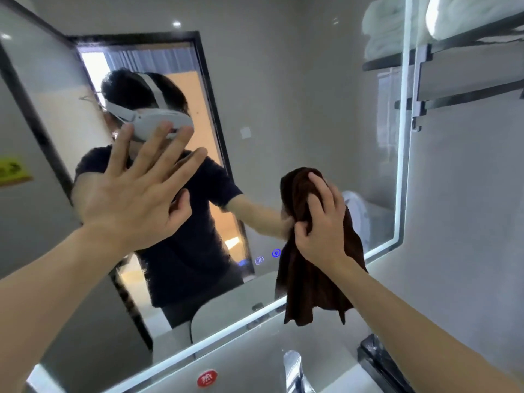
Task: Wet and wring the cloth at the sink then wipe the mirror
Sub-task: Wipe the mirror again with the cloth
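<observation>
A dark brown cloth (306,279) is pressed against the lower right part of the large lit-edged mirror (283,109). My right hand (320,222) grips its bunched top, and the rest hangs down past the mirror's bottom edge. My left hand (141,188) is raised in front of the mirror's middle left, fingers spread, holding nothing. Whether its palm touches the glass I cannot tell. The mirror reflects a person in a dark shirt and a doorway behind.
A chrome tap (295,370) rises at the bottom centre, with a red round sticker (207,378) to its left. A dark rack (467,52) with folded white towels (388,26) hangs at the upper right. Blue touch icons (268,256) glow on the mirror.
</observation>
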